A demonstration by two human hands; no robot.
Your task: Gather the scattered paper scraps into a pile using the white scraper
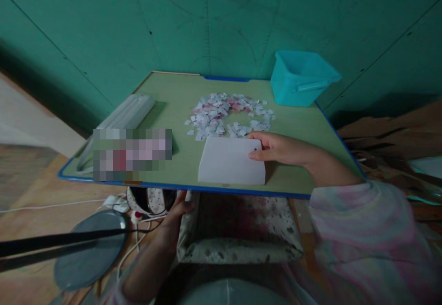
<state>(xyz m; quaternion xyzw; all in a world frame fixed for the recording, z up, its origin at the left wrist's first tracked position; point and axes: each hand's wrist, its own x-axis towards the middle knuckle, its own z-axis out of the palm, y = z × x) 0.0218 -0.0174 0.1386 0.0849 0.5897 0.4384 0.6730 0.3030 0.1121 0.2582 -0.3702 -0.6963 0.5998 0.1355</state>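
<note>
My right hand [276, 148] is closed on the right edge of a white flat scraper [231, 160], with the thumb on its face near a small dark hole. The scraper stands tilted on the tabletop near the front edge. Just beyond it lies a loose ring of small white and pink paper pieces [212, 118]. Below the table's front edge, my left hand [176, 215] grips the left side of a floral cloth-covered tray [238, 252]. The tray sits over my lap, partly under the table, and a dark reddish area shows inside it.
The green table [176, 93] has blue edging and stands against a green wall. A turquoise bucket [293, 84] stands at the back right. A clear plastic-wrapped bundle [127, 112] lies on the left beside a blurred-out item. Below left are a grey round stool [91, 250] and white cables.
</note>
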